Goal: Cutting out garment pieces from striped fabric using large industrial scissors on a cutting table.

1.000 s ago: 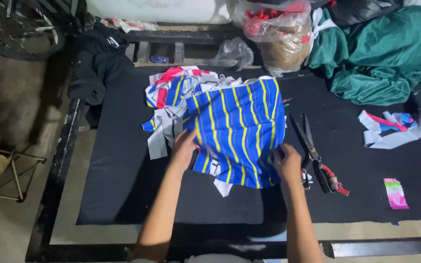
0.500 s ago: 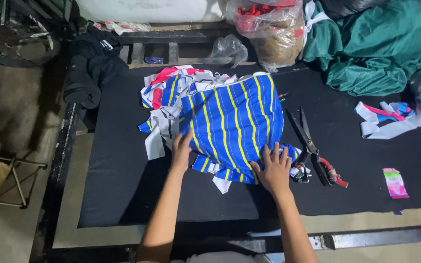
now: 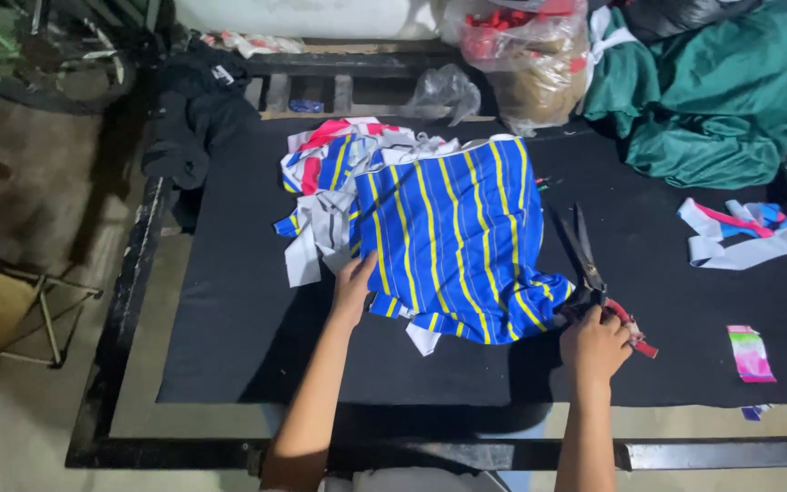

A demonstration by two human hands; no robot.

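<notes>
A blue cloth with yellow stripes lies spread on a black mat, on top of a heap of red, white and blue scraps. My left hand rests flat on the cloth's lower left edge, fingers apart. My right hand has closed around the red handles of a large pair of scissors lying just right of the cloth, blades pointing away from me.
Green fabric is piled at the back right. White, pink and blue strips and a small pink tag lie on the right. Plastic bags stand at the back. A dark garment hangs off the left corner.
My right hand left the cloth's lower right edge and moved right onto the scissors' handles. My left hand stayed on the cloth's left side.
</notes>
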